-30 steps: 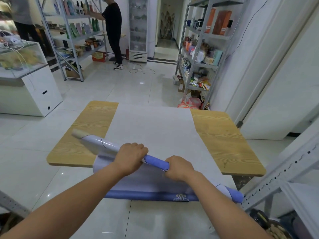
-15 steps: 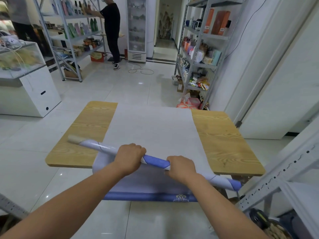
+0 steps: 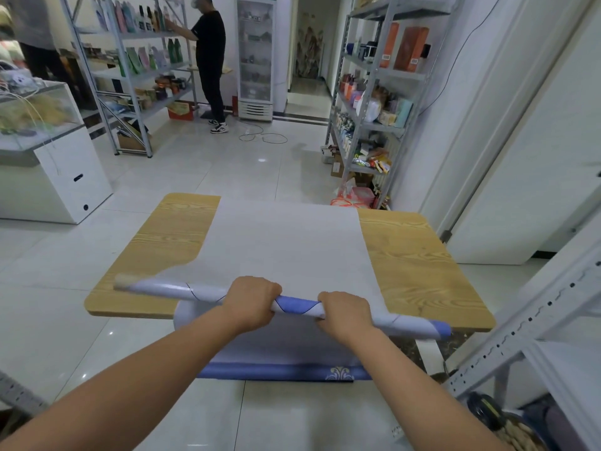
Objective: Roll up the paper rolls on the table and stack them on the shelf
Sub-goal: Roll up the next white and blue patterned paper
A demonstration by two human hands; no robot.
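I'm gripping the roll [image 3: 294, 304] with both fists, left hand [image 3: 252, 301] and right hand [image 3: 344, 312] curled round its middle, as it's lying along the near edge of the table [image 3: 419, 271]. I'm judging skew the main risk: one hand pushing harder would be coning the roll or creasing the sheet [image 3: 286, 245] spread ahead. I'm counting one roll, one sheet, one table, two hands.

left hand [image 3: 252, 299], right hand [image 3: 346, 312]: fingertips hidden behind paper roll [image 3: 296, 304]; shelf [image 3: 533, 323] cut off right.
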